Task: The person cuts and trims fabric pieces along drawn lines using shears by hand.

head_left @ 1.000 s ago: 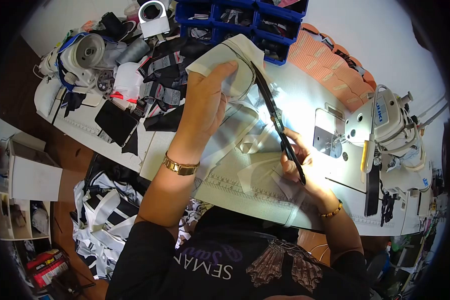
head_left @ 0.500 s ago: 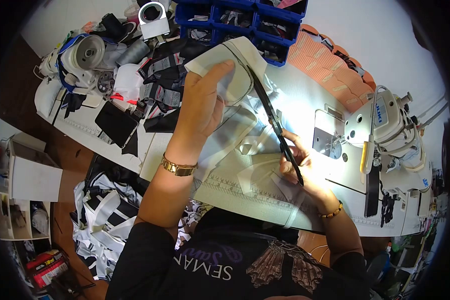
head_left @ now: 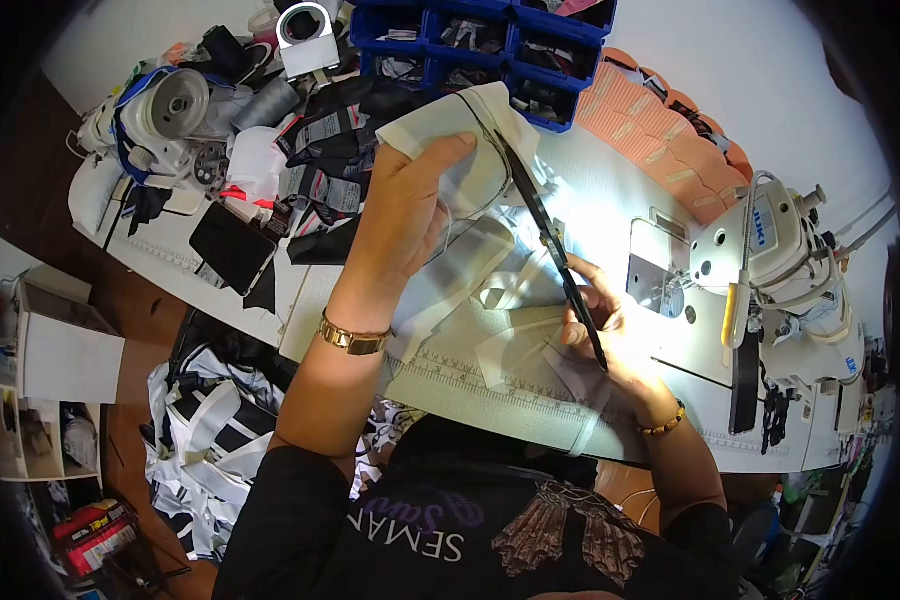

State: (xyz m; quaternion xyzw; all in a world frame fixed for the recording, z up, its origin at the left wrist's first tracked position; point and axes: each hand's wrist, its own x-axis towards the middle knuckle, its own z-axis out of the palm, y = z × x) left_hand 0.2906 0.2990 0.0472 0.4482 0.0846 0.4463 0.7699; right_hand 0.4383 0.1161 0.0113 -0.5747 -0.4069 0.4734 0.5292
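Note:
My left hand [head_left: 410, 205] grips a pale fabric piece [head_left: 480, 165], thumb on top and the other fingers beneath. A dark curved line runs along the piece near its right side. In my right hand [head_left: 610, 325] are long black scissors [head_left: 548, 232], pointing up and left. Their blade tips meet the fabric beside the dark line. The blades look nearly closed; I cannot tell whether there is fabric between them. Below lie pale cloth offcuts [head_left: 505, 340] on the table.
A JUKI sewing machine [head_left: 755, 240] stands at the right, another machine [head_left: 175, 110] at the far left. Blue bins [head_left: 470, 75] and stacked orange pieces [head_left: 660, 135] line the back. Dark labelled pieces [head_left: 330, 190] and a phone [head_left: 232, 248] lie left on the table [head_left: 450, 405].
The fabric piece has shifted slightly down and right with my left hand. The scissors' upper blades have closed a little; my right hand has hardly moved.

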